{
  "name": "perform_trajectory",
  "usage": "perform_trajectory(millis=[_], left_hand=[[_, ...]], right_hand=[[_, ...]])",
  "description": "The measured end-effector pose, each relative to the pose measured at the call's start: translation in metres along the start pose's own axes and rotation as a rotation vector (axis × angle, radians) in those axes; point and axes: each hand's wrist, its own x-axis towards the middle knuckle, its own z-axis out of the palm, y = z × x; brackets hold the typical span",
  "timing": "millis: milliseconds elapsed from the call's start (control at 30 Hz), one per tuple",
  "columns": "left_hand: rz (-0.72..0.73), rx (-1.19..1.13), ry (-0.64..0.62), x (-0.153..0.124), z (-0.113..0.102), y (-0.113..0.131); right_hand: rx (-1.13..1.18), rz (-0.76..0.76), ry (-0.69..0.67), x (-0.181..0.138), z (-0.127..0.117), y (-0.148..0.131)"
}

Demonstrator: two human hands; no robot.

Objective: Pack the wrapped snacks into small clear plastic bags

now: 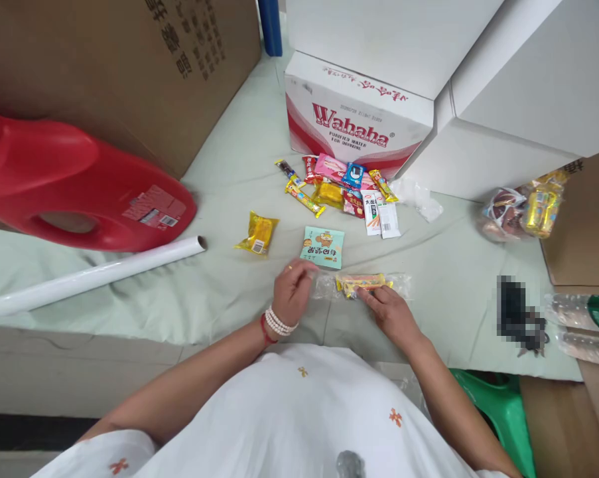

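A clear plastic bag (402, 285) lies flat near the table's front edge, with yellow-wrapped snack bars (366, 283) at its middle. My left hand (293, 289) is closed in a pinch at the bag's left end. The fingers of my right hand (389, 315) grip the lower side of the yellow bars; its thumb is partly hidden. Just beyond the bag, close to my left fingertips, lies a mint-green snack packet (322, 247). A yellow packet (257, 234) with a white label rests farther left.
Several mixed snack packets (333, 179) are heaped before a Wahaha carton (353, 116). Crumpled clear plastic (421, 199) lies beside them. A red jug (80, 179) and white roll (100, 275) occupy the left. Bagged snacks (503, 212) and a pixelated item (515, 312) are right.
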Motion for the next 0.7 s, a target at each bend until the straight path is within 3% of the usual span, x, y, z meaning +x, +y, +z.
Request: perform_trajectory(millis=[67,233,333,433,500,567,633,700], left_hand=[[-0.127,0.163,0.073,0.006,0.001,0.009],[-0.102,0.478,-0.284,0.005,0.009,0.025],[-0.174,0.337,-0.369,-0.002,0.002,0.027],[-0.395,-0.099,-0.432,0.001,-0.001,0.031],[-0.548,-0.419,-0.448,0.007,0.007,0.036],[-0.624,-0.586,-0.446,0.014,0.022,0.043],[-0.563,-0.518,-0.454,0.02,0.036,0.049],[-0.361,-0.276,-0.481,0.022,0.048,0.053]], right_hand=[[0.0,0.001,0.022,0.0,0.002,-0.001],[0.017,0.008,0.077,-0.002,0.006,-0.005],[0.036,0.018,0.093,-0.004,0.009,-0.009],[0.047,0.013,0.109,-0.004,0.014,-0.012],[0.06,0.004,0.117,-0.001,0.019,-0.015],[0.071,0.009,0.127,0.002,0.024,-0.017],[0.097,0.021,0.143,0.005,0.024,-0.019],[0.175,0.02,0.15,0.006,0.019,-0.021]])
